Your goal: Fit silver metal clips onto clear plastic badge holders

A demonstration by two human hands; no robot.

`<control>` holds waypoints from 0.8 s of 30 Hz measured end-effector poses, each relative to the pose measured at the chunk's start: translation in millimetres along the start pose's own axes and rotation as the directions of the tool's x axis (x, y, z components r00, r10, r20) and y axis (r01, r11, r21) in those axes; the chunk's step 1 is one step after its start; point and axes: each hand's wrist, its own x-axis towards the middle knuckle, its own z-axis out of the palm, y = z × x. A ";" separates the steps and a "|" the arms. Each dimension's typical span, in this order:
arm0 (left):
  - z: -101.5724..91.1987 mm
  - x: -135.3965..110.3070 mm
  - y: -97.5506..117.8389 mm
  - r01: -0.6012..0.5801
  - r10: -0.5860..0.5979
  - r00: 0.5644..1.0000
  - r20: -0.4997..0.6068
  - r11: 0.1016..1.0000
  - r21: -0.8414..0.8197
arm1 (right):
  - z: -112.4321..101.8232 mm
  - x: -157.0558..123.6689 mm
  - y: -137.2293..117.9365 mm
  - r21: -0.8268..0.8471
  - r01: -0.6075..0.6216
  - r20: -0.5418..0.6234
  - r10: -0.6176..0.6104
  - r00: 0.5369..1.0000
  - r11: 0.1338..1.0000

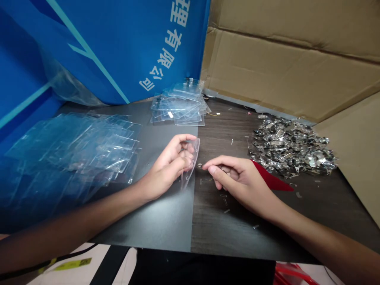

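Observation:
My left hand (175, 164) pinches a clear plastic badge holder (194, 158), tilted nearly edge-on, with slots along its edge. Just to its right, my right hand (230, 174) is closed, thumb and index finger together. At those fingertips a small round metal snap (200, 165) shows, apparently part of a badge clip; the rest is hidden by the fingers. Snap and holder are close, and I cannot tell whether they touch. Behind my right hand lies a pile of metal badge clips (287, 146) with clear straps. A red piece (270, 178) lies partly under the right wrist.
Many clear badge holders (80, 146) are spread at the left. Another stack of holders (178, 107) lies at the back. Small clear scraps (225, 202) dot the dark tabletop (225, 233). A blue printed panel (118, 47) and cardboard (282, 71) wall the table's back.

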 end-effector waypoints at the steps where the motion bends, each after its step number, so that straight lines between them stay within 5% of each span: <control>1: 0.0 0.2 -1.0 0.007 -0.007 1.000 -0.006 1.000 0.010 | 0.1 0.5 -1.0 0.043 0.010 -0.022 -0.009 1.000 0.999; 11: 6.8 0.0 -1.1 0.091 -0.092 0.992 0.084 0.996 0.023 | -2.2 5.2 -2.0 0.277 0.111 -0.106 -0.085 0.991 0.954; 18: 1.6 -1.4 -4.3 0.089 -0.086 0.985 0.148 0.996 -0.009 | 2.5 0.1 0.4 -0.012 0.263 -0.168 -0.262 0.950 0.965; 24: 3.1 -2.2 -1.4 0.073 -0.084 0.991 0.100 0.991 0.108 | 2.5 -0.8 0.4 0.006 0.288 -0.187 -0.282 0.941 0.958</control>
